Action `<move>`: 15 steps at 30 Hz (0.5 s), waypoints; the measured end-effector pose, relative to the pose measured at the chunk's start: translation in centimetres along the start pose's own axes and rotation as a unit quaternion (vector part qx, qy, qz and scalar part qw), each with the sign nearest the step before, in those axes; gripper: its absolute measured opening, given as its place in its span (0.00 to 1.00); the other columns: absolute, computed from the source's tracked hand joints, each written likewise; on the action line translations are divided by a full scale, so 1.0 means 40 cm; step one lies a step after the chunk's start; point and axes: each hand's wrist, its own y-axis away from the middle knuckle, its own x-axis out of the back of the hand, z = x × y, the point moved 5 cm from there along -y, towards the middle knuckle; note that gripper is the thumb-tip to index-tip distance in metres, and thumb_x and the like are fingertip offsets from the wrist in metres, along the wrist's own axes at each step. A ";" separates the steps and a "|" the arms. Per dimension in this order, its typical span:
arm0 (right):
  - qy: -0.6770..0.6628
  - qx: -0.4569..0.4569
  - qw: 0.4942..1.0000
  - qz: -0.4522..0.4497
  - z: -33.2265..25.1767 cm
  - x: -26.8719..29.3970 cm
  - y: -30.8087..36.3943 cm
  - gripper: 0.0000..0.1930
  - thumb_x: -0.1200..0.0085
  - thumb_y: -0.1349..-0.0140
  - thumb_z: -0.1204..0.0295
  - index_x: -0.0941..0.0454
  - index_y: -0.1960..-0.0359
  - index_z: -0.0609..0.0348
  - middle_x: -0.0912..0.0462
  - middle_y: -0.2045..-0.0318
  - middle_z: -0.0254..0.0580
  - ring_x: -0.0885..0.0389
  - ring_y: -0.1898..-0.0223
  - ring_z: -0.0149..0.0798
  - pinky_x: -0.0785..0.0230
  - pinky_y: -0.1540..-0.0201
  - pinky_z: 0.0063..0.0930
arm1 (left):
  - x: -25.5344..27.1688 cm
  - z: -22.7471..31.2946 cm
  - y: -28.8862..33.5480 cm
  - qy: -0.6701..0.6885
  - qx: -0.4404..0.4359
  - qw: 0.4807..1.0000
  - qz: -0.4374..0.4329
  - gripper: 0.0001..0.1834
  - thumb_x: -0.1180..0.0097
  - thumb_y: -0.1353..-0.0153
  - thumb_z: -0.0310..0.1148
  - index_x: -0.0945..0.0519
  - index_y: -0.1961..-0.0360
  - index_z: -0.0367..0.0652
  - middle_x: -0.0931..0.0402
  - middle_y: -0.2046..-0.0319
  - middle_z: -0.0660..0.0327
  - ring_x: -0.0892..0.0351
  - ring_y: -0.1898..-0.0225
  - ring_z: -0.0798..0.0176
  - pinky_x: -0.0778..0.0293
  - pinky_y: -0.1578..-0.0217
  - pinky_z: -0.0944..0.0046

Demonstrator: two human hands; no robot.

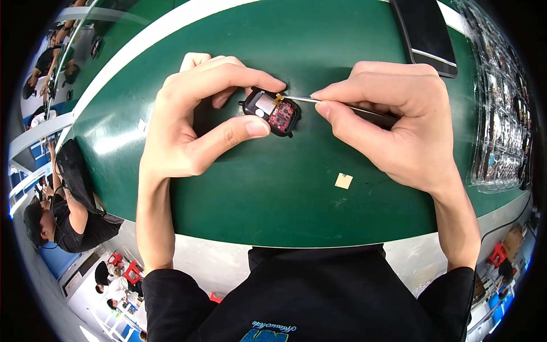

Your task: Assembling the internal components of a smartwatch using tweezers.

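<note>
Between the thumb and fingers of my left hand (pixel 196 108) is a small black electronic device (pixel 249 106) with its inside exposed. A red circuit board (pixel 281 116), a silvery-grey block and a yellowish flex strip (pixel 278 99) show in its casing. My right hand (pixel 393 108) pinches thin metal tweezers (pixel 302 98) between thumb and forefinger. Their tip reaches the device near the flex strip; whether it grips the strip is too small to tell. The rear of the tweezers lies partly hidden under my right hand.
A small pale-yellow paper square (pixel 343 180) lies on the green tabletop (pixel 273 194). At the far right are a black flat case (pixel 424 40) and stacked clear plastic trays (pixel 501 108) of parts. A person in black (pixel 74 222) sits beyond the table's left edge.
</note>
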 end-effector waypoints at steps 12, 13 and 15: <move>0.027 0.042 0.999 0.012 0.001 -0.006 0.003 0.10 0.31 0.43 0.86 0.06 0.60 0.64 0.17 0.78 0.37 0.24 0.79 0.26 0.40 0.76 0.24 | -0.003 -0.001 0.000 -0.004 -0.003 1.000 0.000 0.30 0.26 0.52 0.44 0.08 0.50 0.35 0.15 0.66 0.62 0.36 0.67 0.65 0.40 0.52 0.61; 0.027 0.044 0.999 0.010 0.000 -0.006 0.002 0.10 0.31 0.43 0.86 0.06 0.60 0.64 0.17 0.78 0.37 0.23 0.79 0.26 0.40 0.75 0.24 | -0.004 0.000 -0.002 -0.007 -0.010 1.000 0.000 0.29 0.26 0.52 0.43 0.08 0.51 0.36 0.15 0.66 0.62 0.36 0.67 0.65 0.41 0.53 0.61; 0.026 0.046 0.999 0.007 -0.001 -0.006 0.002 0.10 0.31 0.43 0.86 0.06 0.60 0.64 0.17 0.78 0.37 0.23 0.79 0.26 0.39 0.75 0.24 | -0.004 0.001 -0.002 -0.011 -0.017 1.000 0.000 0.29 0.26 0.52 0.43 0.08 0.51 0.37 0.14 0.66 0.62 0.35 0.68 0.65 0.41 0.53 0.61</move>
